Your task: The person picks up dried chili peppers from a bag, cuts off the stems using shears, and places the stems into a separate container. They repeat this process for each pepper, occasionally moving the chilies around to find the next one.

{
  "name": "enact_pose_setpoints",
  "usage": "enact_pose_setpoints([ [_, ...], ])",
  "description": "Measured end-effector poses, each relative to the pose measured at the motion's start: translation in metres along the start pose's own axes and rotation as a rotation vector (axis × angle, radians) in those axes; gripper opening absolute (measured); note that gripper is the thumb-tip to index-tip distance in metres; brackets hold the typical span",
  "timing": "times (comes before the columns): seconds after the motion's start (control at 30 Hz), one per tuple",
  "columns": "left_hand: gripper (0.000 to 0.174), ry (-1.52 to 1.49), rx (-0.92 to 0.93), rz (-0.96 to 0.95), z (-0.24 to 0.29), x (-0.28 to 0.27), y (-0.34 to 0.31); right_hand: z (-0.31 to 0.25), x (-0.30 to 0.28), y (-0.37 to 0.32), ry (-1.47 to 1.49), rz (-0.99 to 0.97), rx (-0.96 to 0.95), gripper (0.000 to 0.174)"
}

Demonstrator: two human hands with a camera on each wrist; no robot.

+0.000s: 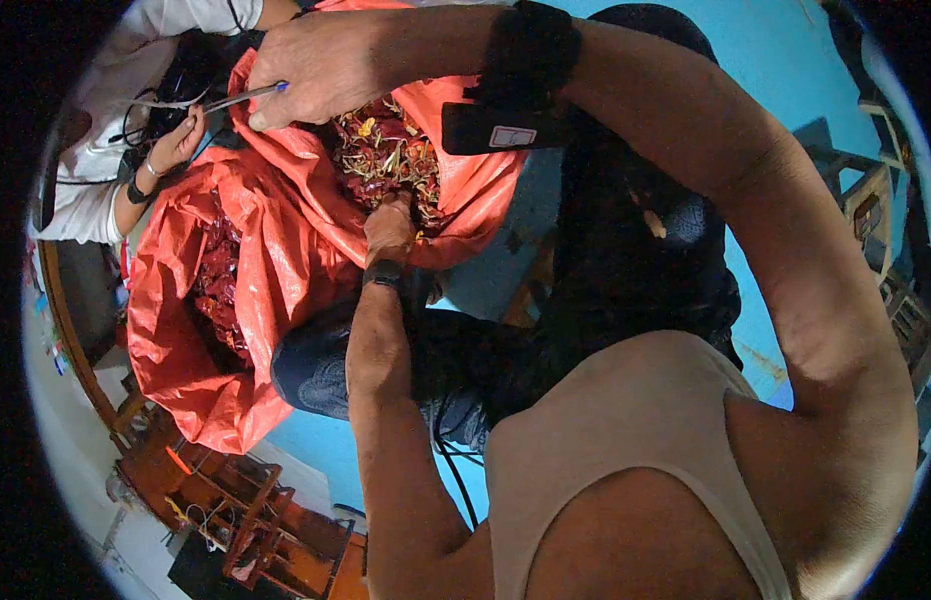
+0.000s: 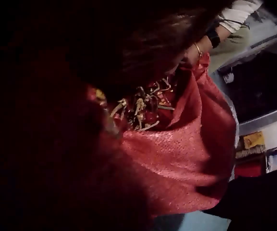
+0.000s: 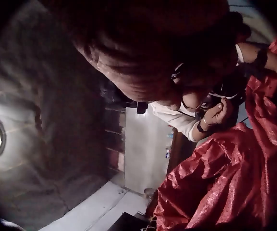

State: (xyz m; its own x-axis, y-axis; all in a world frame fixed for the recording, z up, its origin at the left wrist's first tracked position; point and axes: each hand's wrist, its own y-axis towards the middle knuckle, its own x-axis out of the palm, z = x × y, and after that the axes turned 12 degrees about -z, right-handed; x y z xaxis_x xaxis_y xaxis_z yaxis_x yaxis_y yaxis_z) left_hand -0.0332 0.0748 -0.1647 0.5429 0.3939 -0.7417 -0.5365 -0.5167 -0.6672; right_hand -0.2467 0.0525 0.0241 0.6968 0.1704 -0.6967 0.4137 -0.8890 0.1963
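In the head view my left hand (image 1: 390,230) reaches into an open red woven sack (image 1: 475,225), its fingertips down among dried red chillies (image 1: 370,185) and pale stems (image 1: 393,160). What those fingers hold I cannot tell. The left wrist view shows the stems (image 2: 141,108) inside the sack under a dark, blurred hand. My right hand (image 1: 320,70) grips the sack's rim on the far side. A thin grey rod-like thing with a blue tip (image 1: 281,87) overlaps its fingers. A second red sack (image 1: 275,270) of darker chillies (image 1: 220,290) stands to the left.
Another person's hand (image 1: 175,145), with a bracelet and a watch, is raised by thin pale strips at upper left. My dark-trousered legs flank the sack. Wooden furniture (image 1: 255,520) stands lower left on a blue floor (image 1: 765,50); a black device (image 1: 495,130) hangs under my right wrist.
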Motion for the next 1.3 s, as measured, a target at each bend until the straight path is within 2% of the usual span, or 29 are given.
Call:
enact_pose_setpoints([
  [0.07,0.017,-0.11,0.058,-0.033,-0.012,-0.001,0.004,-0.001,-0.005,-0.008,0.09,-0.035,0.009,0.037],
  [0.1,0.02,-0.284,0.191,0.102,-0.021,-0.003,0.001,-0.002,-0.007,-0.01,0.099,-0.018,0.007,0.036],
  [0.17,0.021,-0.329,0.231,0.145,-0.033,-0.021,-0.001,-0.005,-0.013,-0.01,0.108,0.002,-0.003,0.036],
  [0.23,0.022,-0.373,0.265,0.189,-0.035,-0.049,-0.013,-0.009,-0.017,-0.007,0.098,-0.083,0.083,0.035],
  [0.27,0.021,-0.462,0.26,0.208,-0.035,-0.065,-0.021,-0.008,-0.015,-0.007,0.098,-0.081,0.076,0.035],
  [0.33,0.02,-0.642,0.247,0.253,-0.036,-0.088,-0.034,-0.007,-0.009,-0.006,0.114,0.048,0.077,0.035],
  [0.4,0.018,-0.895,0.339,0.294,-0.043,-0.104,-0.043,-0.006,-0.008,-0.007,0.071,0.04,0.081,0.034],
  [0.47,0.012,-1.205,0.284,0.242,-0.045,-0.12,-0.058,0.004,-0.002,-0.001,-0.227,0.105,-0.044,0.033],
  [0.53,0.013,-1.714,0.306,0.292,-0.037,-0.128,-0.07,0.019,0.008,0.011,-0.166,0.087,-0.038,0.029],
  [0.57,0.015,-1.853,0.359,0.283,-0.039,-0.129,-0.071,0.028,0.012,0.013,-0.476,0.197,-0.248,0.026],
  [0.6,0.015,-1.86,0.364,0.299,-0.035,-0.133,-0.075,0.03,0.015,0.013,-0.782,0.308,-0.465,0.022],
  [0.63,0.014,-1.977,0.389,0.344,-0.029,-0.136,-0.078,0.03,0.024,0.012,-0.557,0.228,-0.228,0.015],
  [0.67,0.013,-2.093,0.415,0.389,-0.027,-0.138,-0.08,0.02,0.023,0.003,-0.564,0.223,-0.239,0.015],
  [0.7,0.013,-2.183,0.617,0.303,-0.036,-0.13,-0.073,0.01,0.022,-0.01,-0.369,0.191,-0.164,0.015],
  [0.73,0.013,-2.19,0.622,0.315,-0.037,-0.13,-0.071,0.004,0.021,-0.017,-0.174,0.157,-0.085,0.017],
  [0.77,0.014,-2.271,0.644,0.252,-0.035,-0.129,-0.07,0.006,0.025,-0.015,-0.403,0.273,-0.276,0.016],
  [0.8,0.016,-2.35,0.668,0.186,-0.032,-0.128,-0.069,0.009,0.027,-0.015,-0.407,0.264,-0.282,0.016],
  [0.83,0.019,-2.459,0.78,0.051,-0.028,-0.126,-0.065,0.013,0.028,-0.018,-0.544,0.262,-0.374,0.014],
  [0.87,0.018,-2.473,0.816,-0.011,-0.024,-0.124,-0.064,0.013,0.027,-0.019,-0.679,0.259,-0.467,0.012],
  [0.93,0.02,-2.449,0.835,0.148,-0.011,-0.119,-0.06,0.021,0.034,-0.017,-0.694,0.309,-0.458,0.011],
  [0.97,0.023,-2.465,0.891,0.143,-0.009,-0.118,-0.058,0.019,0.036,-0.018,-0.702,0.365,-0.436,0.011],
  [1.0,0.023,-2.471,0.884,0.139,-0.008,-0.117,-0.056,0.019,0.037,-0.021,-0.697,0.361,-0.432,0.011],
  [1.07,0.024,-2.494,0.909,0.263,-0.006,-0.119,-0.055,0.018,0.034,-0.028,-0.689,0.282,-0.421,0.01],
  [1.13,0.021,-2.485,0.881,0.24,-0.001,-0.125,-0.059,0.019,0.035,-0.029,-0.686,0.283,-0.466,0.011],
  [1.2,0.019,-2.417,0.935,0.161,0.0,-0.123,-0.058,0.019,0.038,-0.029,-0.681,0.284,-0.512,0.011],
  [1.27,0.019,-2.439,0.862,0.168,0.002,-0.121,-0.056,0.015,0.04,-0.033,-0.462,0.195,-0.27,0.011],
  [1.3,0.019,-2.426,0.821,0.15,0.002,-0.12,-0.055,0.011,0.04,-0.036,-0.456,0.194,-0.264,0.011],
])
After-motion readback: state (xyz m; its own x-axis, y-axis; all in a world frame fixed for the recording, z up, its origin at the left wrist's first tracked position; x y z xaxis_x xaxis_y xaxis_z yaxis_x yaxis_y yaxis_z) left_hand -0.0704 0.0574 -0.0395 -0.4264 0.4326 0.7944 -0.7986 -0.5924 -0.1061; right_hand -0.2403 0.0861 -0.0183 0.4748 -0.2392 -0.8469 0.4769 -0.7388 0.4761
